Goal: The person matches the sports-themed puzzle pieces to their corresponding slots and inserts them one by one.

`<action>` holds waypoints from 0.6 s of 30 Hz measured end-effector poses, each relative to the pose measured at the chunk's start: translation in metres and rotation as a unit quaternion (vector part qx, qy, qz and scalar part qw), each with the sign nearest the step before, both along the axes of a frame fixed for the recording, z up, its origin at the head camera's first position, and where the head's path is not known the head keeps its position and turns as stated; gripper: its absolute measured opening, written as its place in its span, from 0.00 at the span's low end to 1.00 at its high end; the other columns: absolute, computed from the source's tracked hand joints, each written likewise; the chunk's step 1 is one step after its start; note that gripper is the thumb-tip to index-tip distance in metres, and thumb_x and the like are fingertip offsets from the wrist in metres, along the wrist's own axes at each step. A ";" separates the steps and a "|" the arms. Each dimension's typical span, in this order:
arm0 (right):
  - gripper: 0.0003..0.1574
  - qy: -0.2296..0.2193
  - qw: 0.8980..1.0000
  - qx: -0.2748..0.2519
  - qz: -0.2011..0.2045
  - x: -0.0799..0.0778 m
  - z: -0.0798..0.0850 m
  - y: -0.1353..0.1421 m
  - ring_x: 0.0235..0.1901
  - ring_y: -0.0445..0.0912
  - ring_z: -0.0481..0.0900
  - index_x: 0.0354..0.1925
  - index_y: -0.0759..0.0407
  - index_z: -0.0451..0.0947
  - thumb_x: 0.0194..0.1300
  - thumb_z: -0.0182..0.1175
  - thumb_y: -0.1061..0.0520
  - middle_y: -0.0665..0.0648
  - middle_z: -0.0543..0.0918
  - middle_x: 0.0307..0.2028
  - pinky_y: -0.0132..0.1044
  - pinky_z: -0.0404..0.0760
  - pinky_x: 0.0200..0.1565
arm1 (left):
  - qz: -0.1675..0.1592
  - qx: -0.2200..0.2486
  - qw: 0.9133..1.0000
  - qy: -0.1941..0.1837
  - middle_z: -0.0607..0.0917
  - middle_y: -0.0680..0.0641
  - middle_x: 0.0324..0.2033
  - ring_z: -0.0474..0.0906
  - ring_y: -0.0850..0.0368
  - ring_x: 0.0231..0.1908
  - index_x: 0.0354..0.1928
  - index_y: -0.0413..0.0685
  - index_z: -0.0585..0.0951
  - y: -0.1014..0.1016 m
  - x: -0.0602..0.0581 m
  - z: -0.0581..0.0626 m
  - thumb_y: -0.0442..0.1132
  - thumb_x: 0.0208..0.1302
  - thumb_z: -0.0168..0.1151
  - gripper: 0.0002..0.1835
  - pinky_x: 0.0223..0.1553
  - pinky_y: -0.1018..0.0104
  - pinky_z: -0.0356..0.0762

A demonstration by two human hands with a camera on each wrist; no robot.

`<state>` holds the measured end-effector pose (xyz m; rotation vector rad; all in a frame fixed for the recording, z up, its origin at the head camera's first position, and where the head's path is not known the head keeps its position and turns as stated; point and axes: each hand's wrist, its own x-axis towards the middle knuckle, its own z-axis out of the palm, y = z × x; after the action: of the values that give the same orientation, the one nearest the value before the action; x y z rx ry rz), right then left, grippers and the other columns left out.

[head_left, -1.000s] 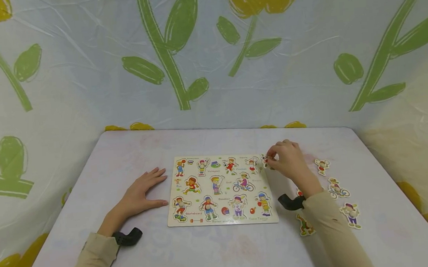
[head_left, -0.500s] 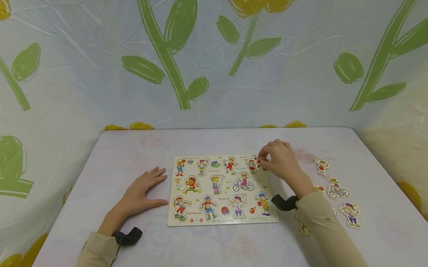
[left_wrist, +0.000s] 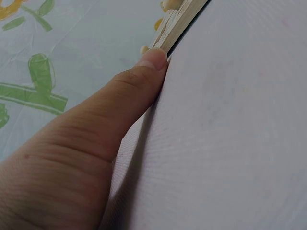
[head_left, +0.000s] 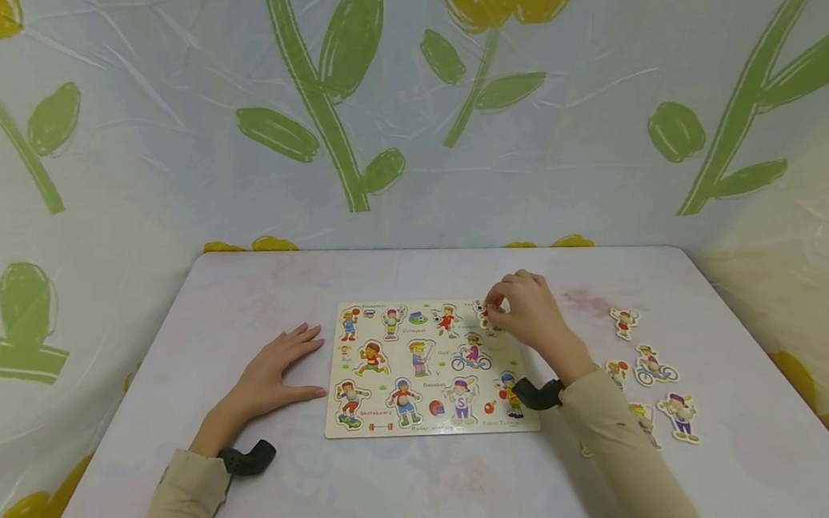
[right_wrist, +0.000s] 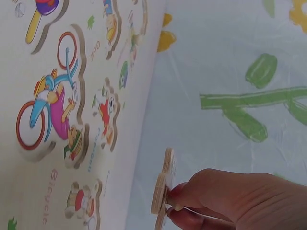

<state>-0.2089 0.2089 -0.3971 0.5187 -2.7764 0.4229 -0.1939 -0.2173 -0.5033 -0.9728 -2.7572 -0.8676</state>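
Observation:
In the head view, a wooden puzzle board (head_left: 393,365) with printed sports figures lies mid-table. My right hand (head_left: 530,311) is over its upper right corner and pinches a puzzle piece (head_left: 480,309) shaped like a small figure. The right wrist view shows thumb and fingers on the knob of that piece (right_wrist: 160,194), which stands on edge, apart from the board; its picture faces away there. My left hand (head_left: 274,373) lies with fingers spread beside the board's left edge. In the left wrist view, the thumb (left_wrist: 153,57) touches the board's side (left_wrist: 184,26).
Several loose puzzle pieces lie right of the board, among them a cyclist (head_left: 654,365), a baseball player (head_left: 680,417) and a red-clothed figure (head_left: 624,323). My right sleeve (head_left: 614,429) partly covers others. Behind the table (head_left: 431,490) hangs a flower-printed cloth (head_left: 197,146).
My right hand has moved left with the piece, from beyond the board's right edge to over its upper right corner. The left hand has stayed in place.

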 end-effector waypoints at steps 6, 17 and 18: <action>0.03 0.001 1.000 -0.004 0.010 -0.002 -0.001 -0.009 0.34 0.50 0.73 0.28 0.55 0.84 0.50 0.65 0.60 0.51 0.81 0.26 0.54 0.68 0.53 | -0.001 0.001 1.000 -0.001 0.64 0.48 0.68 0.52 0.45 0.70 0.65 0.49 0.70 0.000 0.001 0.002 0.66 0.48 0.66 0.45 0.69 0.46 0.46; 0.03 0.001 1.000 -0.012 0.026 -0.013 -0.011 -0.026 0.33 0.49 0.73 0.27 0.54 0.84 0.52 0.63 0.60 0.51 0.81 0.26 0.54 0.70 0.51 | 0.000 -0.001 1.000 -0.004 0.64 0.49 0.68 0.51 0.46 0.70 0.65 0.51 0.69 -0.001 0.001 0.002 0.66 0.48 0.65 0.45 0.69 0.46 0.46; 0.03 -0.002 1.000 -0.013 0.026 -0.014 -0.012 -0.028 0.33 0.49 0.73 0.27 0.54 0.84 0.52 0.63 0.60 0.51 0.81 0.26 0.54 0.70 0.52 | 0.000 -0.001 1.000 -0.004 0.63 0.50 0.68 0.51 0.47 0.70 0.65 0.51 0.69 -0.001 0.001 0.002 0.67 0.48 0.65 0.45 0.69 0.46 0.45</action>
<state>-0.2233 0.1808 -0.4091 0.5856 -2.7631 0.4714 -0.1932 -0.2183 -0.5017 -0.9719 -2.7657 -0.8722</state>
